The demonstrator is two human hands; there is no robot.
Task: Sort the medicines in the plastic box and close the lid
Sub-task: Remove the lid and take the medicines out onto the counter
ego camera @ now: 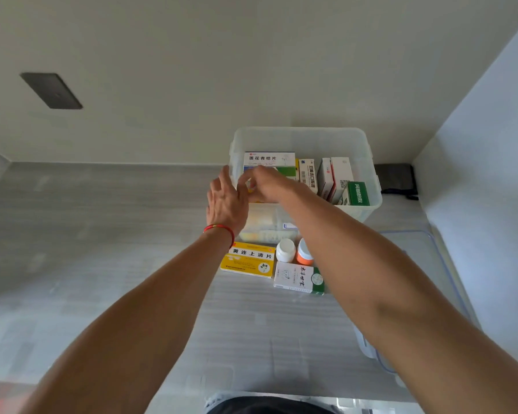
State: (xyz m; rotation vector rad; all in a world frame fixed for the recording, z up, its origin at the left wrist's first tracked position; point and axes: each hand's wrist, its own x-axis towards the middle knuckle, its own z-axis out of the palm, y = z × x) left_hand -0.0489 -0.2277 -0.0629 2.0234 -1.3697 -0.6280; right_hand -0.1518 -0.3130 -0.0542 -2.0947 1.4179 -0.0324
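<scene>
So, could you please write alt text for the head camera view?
Both hands, left hand and right hand, reach into the near left corner of a clear plastic storage box holding upright medicine cartons. A yellow carton, white bottle, orange bottle and white-green carton wait on the grey counter.

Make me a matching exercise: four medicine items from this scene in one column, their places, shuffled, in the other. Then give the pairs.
Items:
1. yellow box
2. green box
3. white bottle
4. blue-and-white box

Places:
A. standing inside the plastic box, at its right end
B. upright on the counter, between the yellow box and the orange bottle
C. flat on the counter, below the left wrist
D. inside the plastic box, at the left, behind both hands

Pairs: 1-C, 2-A, 3-B, 4-D
</scene>
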